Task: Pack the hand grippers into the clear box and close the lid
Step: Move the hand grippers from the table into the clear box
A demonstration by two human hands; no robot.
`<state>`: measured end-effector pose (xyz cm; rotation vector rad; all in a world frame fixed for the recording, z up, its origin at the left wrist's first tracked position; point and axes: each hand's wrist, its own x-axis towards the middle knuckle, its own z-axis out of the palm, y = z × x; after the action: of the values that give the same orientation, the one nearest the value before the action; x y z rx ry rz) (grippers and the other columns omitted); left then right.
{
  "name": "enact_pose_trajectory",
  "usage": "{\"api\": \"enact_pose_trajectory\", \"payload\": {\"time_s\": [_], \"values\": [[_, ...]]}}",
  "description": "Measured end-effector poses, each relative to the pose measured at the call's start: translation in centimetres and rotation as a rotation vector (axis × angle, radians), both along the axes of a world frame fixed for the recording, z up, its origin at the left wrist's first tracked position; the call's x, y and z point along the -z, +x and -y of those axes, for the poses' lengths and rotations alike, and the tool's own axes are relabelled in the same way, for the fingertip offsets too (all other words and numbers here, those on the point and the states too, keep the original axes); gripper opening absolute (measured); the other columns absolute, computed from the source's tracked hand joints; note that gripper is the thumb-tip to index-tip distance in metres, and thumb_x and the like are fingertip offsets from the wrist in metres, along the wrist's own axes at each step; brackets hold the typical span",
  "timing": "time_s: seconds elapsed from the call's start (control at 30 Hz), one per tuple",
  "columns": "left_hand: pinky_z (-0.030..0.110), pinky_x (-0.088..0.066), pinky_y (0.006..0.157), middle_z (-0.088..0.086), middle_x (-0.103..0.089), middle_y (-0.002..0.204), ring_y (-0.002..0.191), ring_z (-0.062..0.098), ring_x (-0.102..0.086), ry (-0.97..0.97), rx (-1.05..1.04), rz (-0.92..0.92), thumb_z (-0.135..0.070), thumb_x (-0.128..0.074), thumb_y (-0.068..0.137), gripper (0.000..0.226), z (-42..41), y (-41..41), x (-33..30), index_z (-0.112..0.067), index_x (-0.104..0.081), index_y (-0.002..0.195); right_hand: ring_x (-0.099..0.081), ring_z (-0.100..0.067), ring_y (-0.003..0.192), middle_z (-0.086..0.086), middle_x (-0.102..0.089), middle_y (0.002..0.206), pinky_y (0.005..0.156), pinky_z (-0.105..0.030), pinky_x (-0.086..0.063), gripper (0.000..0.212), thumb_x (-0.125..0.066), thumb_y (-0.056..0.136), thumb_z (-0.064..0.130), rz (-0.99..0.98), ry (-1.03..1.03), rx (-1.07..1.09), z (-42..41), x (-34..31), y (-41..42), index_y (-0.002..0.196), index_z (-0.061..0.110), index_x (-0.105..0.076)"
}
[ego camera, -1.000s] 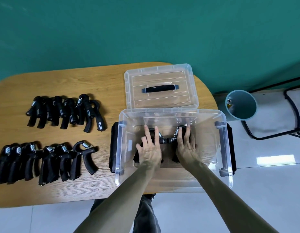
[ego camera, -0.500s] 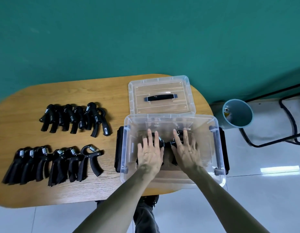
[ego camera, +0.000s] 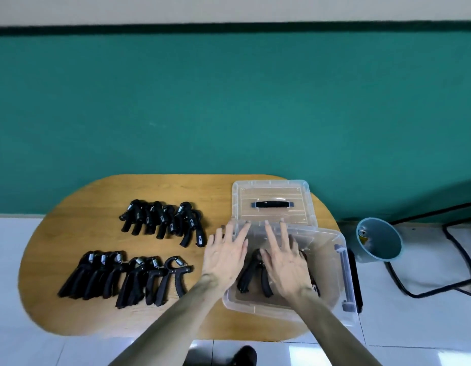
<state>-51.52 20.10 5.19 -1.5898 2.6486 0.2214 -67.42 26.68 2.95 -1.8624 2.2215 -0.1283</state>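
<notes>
- Clear plastic, the box (ego camera: 332, 262) sits at the table's (ego camera: 102, 204) right end near the front edge, its long axis running along that edge.
- Its lid (ego camera: 271, 204) lies flat just behind it at the back edge, black handle up.
- Inside the box a hand gripper (ego camera: 251, 273) lies flat, spring end toward the back, handles splayed toward the front; a second one shows only partly beneath the right hand (ego camera: 287, 265).
- The right hand is above the box interior, palm down, fingers spread, pinching nothing.
- The left hand (ego camera: 225, 254) hovers over the box's left rim, fingers also spread and empty.
- Two rows of loose grippers lie on the table's left half: a back row (ego camera: 163, 223) and a front row (ego camera: 126, 278), spring ends toward the back, handles toward the front-left.
- Compared with half a second ago, both hands have lifted off the grippers in the box, and the left hand has shifted left to the rim.
</notes>
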Motion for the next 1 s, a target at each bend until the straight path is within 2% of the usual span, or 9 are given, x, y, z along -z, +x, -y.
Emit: {"api": "enact_pose_trajectory", "payload": {"time_s": [0.1,0.27,0.47,0.57,0.77,1.0], "values": [[0.042,-0.043,0.104,0.012,-0.014,0.167,0.123,0.028,-0.05,0.009,-0.067,-0.006,-0.041,-0.013,0.108,0.052,0.5,2.8,-1.3,-0.035,-0.003,0.159,-0.051,-0.043,0.125,-0.015,0.007,0.167,0.085,-0.048,-0.057,0.07,-0.028,0.102,0.05,-0.032,-0.022,-0.032,1.3,-2.1,3.0,0.158,0.031,0.011],[0.043,-0.041,0.108,0.01,-0.01,0.169,0.131,0.03,-0.046,0.019,-0.173,-0.026,-0.044,-0.014,0.108,0.054,1.3,7.5,-2.2,-0.036,0.0,0.159,-0.055,-0.043,0.118,-0.016,0.013,0.166,0.082,-0.049,-0.059,0.071,-0.026,0.103,0.05,-0.057,-0.024,-0.138,3.3,-3.6,8.1,0.156,0.03,0.017],[0.043,-0.038,0.109,0.008,-0.009,0.169,0.135,0.031,-0.043,0.04,-0.273,-0.032,-0.045,-0.017,0.108,0.055,3.7,15.7,-2.4,-0.036,-0.002,0.16,-0.05,-0.045,0.127,-0.014,0.017,0.165,0.094,-0.052,-0.055,0.071,-0.025,0.103,0.051,-0.033,-0.011,-0.225,7.3,-3.6,15.6,0.155,0.032,0.019],[0.043,-0.038,0.108,0.008,-0.005,0.169,0.136,0.03,-0.042,0.071,-0.323,-0.007,-0.046,-0.016,0.108,0.056,5.1,20.5,-1.9,-0.035,0.002,0.16,-0.051,-0.042,0.125,-0.012,0.018,0.165,0.086,-0.048,-0.058,0.071,-0.026,0.103,0.051,-0.041,-0.003,-0.261,9.4,-3.4,19.8,0.156,0.032,0.017],[0.045,-0.042,0.108,0.009,0.003,0.169,0.14,0.033,-0.039,0.171,-0.385,0.026,-0.048,-0.012,0.107,0.058,7.8,30.0,0.3,-0.036,0.012,0.158,-0.046,-0.039,0.131,-0.011,0.013,0.167,0.094,-0.047,-0.053,0.071,-0.025,0.103,0.053,-0.045,0.041,-0.299,13.5,-2.3,28.5,0.156,0.031,0.016],[0.044,-0.045,0.109,0.009,0.011,0.169,0.141,0.03,-0.039,0.282,-0.383,0.032,-0.052,-0.01,0.106,0.059,10.3,38.8,3.6,-0.039,0.018,0.156,-0.05,-0.038,0.128,-0.014,0.012,0.166,0.09,-0.044,-0.056,0.072,-0.025,0.103,0.053,-0.089,0.073,-0.313,17.5,-0.1,35.9,0.157,0.029,0.015]]}}
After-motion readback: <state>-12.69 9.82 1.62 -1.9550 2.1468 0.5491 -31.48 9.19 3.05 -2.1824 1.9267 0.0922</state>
